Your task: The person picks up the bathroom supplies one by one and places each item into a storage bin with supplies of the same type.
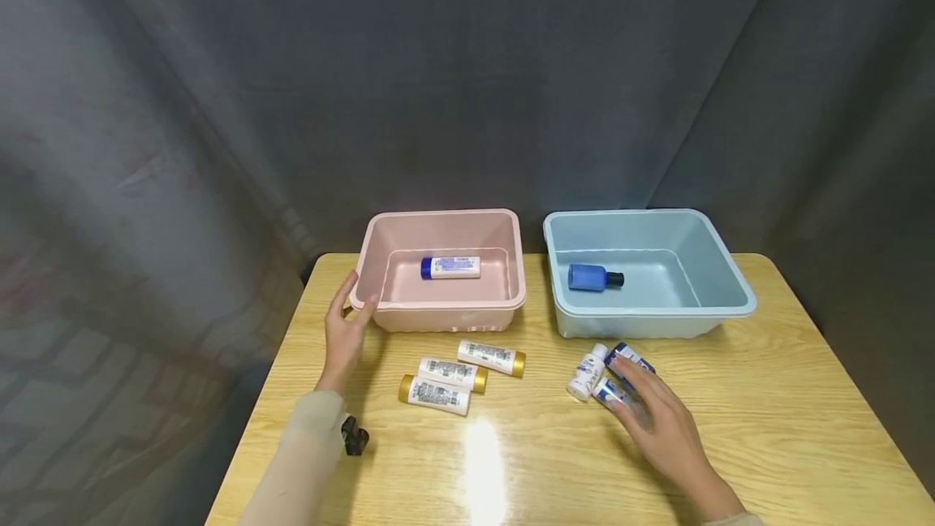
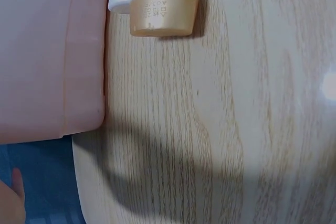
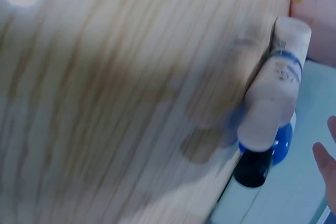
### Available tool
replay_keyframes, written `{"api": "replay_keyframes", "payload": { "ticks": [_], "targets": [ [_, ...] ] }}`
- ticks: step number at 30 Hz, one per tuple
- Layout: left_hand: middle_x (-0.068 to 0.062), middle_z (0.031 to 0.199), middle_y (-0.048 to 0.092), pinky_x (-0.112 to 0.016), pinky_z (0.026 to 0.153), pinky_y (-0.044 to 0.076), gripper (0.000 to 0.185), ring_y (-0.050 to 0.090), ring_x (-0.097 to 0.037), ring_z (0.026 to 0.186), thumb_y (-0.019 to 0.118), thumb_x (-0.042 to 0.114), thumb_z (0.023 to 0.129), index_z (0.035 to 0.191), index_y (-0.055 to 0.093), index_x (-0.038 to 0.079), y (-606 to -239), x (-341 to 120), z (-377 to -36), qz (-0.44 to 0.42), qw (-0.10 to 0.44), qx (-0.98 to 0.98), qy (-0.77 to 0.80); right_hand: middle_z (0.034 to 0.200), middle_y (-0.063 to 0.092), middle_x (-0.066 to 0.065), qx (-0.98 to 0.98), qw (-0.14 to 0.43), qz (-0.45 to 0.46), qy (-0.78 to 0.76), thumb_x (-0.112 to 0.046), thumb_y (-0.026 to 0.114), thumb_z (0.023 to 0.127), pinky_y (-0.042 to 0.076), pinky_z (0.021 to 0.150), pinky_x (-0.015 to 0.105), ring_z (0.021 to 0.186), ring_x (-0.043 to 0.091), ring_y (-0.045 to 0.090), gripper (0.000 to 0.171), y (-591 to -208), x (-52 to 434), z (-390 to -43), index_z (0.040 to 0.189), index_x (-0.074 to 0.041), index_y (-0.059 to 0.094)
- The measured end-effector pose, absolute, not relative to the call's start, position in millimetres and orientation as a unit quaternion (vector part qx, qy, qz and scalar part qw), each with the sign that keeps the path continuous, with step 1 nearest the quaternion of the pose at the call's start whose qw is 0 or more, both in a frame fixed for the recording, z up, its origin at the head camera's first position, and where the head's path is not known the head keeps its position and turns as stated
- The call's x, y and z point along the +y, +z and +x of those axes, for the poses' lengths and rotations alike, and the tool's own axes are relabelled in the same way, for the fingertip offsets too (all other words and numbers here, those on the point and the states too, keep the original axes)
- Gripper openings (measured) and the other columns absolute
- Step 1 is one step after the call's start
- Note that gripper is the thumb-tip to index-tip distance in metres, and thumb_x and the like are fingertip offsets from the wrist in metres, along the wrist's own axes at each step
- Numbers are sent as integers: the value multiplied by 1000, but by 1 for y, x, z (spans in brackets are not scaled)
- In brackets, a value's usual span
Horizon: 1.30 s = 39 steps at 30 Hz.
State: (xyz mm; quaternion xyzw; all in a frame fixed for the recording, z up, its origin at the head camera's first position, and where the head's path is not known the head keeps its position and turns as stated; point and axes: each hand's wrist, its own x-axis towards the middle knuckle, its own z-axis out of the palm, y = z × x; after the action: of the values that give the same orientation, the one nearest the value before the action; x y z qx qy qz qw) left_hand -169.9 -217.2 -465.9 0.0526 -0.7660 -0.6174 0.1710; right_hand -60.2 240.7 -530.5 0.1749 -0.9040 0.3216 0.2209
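Note:
My left hand (image 1: 345,343) is at the front left corner of the pink bin (image 1: 441,319), thumb and fingers spread, fingertips right at the rim. In the left wrist view only a bit of that hand (image 2: 11,200) shows, below the bin's wall. Over a small group of bottles reaches my right hand (image 1: 661,424), its fingers extended and apart. Below and beside it lie a white bottle (image 1: 587,373), a dark blue container (image 1: 639,357) and a small blue-and-white bottle (image 1: 608,393), partly hidden by the hand. The right wrist view shows fingertips (image 3: 323,158) apart from the bottles.
A white tube with a blue cap (image 1: 454,268) lies in the pink bin. The light blue bin (image 1: 657,323) holds a blue bottle with a black cap (image 1: 588,277). Three white tubes with gold caps (image 1: 447,372) lie on the wooden table (image 1: 540,461) before the pink bin.

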Motion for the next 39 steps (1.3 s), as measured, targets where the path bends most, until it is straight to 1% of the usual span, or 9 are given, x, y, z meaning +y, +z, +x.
{"api": "replay_keyframes", "payload": {
  "ticks": [2, 5, 13, 16, 20, 23, 25, 33, 39],
  "targets": [
    [-19, 153, 40, -45, 103, 31, 57, 34, -32, 139, 66, 4, 94, 145, 44, -5, -464, -216, -169, 55, 172, -764, -619, 140, 56, 10, -903, 219, 185, 320, -12, 82, 78, 19, 111, 12, 131, 22, 49, 68, -531, 236, -60, 141, -13, 57],
    [-20, 152, 40, -45, 103, 31, 56, 34, -32, 138, 66, 3, 94, 145, 44, -6, -463, -215, -168, 54, 174, -765, -618, 141, 56, 9, -902, 215, 199, 316, -14, 81, 79, 18, 111, 11, 131, 22, 48, 66, -530, 228, -61, 140, -13, 57],
    [-21, 150, 42, -50, 105, 31, 55, 34, -34, 139, 66, 4, 94, 144, 45, -6, -464, -214, -166, 55, 184, -768, -611, 143, 55, 6, -898, 208, 232, 310, -22, 79, 81, 18, 112, 13, 135, 14, 43, 63, -527, 210, -68, 139, -13, 57],
    [-20, 150, 43, -52, 106, 31, 55, 36, -34, 138, 67, 6, 94, 144, 46, -5, -464, -213, -165, 59, 184, -766, -613, 144, 54, 6, -901, 200, 241, 301, -27, 78, 83, 18, 112, 14, 133, 21, 46, 62, -525, 202, -71, 139, -12, 57],
    [-19, 151, 42, -55, 106, 32, 56, 37, -33, 134, 67, 7, 94, 145, 46, -3, -464, -213, -165, 68, 175, -761, -621, 144, 54, 7, -903, 190, 252, 292, -29, 77, 84, 31, 113, 31, 129, 30, 50, 62, -523, 190, -74, 141, -14, 56],
    [-19, 152, 41, -57, 105, 32, 56, 38, -34, 132, 67, 7, 94, 145, 45, -2, -464, -213, -165, 71, 172, -759, -624, 143, 55, 7, -900, 190, 263, 291, -29, 77, 84, 39, 104, 49, 128, 30, 51, 63, -524, 182, -76, 141, -16, 55],
    [-19, 152, 41, -58, 104, 32, 56, 38, -34, 132, 67, 6, 94, 145, 45, -3, -464, -213, -165, 69, 176, -759, -623, 142, 55, 7, -898, 192, 270, 291, -30, 77, 83, 41, 100, 53, 127, 31, 52, 63, -526, 177, -77, 141, -16, 55],
    [-20, 151, 41, -58, 105, 32, 56, 38, -34, 132, 67, 8, 94, 145, 45, -3, -466, -212, -164, 67, 176, -760, -622, 143, 54, 7, -892, 180, 295, 292, -38, 71, 88, 45, 97, 55, 122, 35, 56, 58, -530, 160, -76, 138, -13, 58],
    [-19, 152, 41, -60, 103, 33, 56, 39, -33, 128, 67, 7, 94, 145, 46, -2, -466, -213, -165, 73, 175, -755, -628, 139, 58, 9, -882, 183, 312, 302, -39, 71, 87, 47, 97, 52, 121, 33, 57, 57, -531, 143, -79, 136, -13, 59]
  ]
}}
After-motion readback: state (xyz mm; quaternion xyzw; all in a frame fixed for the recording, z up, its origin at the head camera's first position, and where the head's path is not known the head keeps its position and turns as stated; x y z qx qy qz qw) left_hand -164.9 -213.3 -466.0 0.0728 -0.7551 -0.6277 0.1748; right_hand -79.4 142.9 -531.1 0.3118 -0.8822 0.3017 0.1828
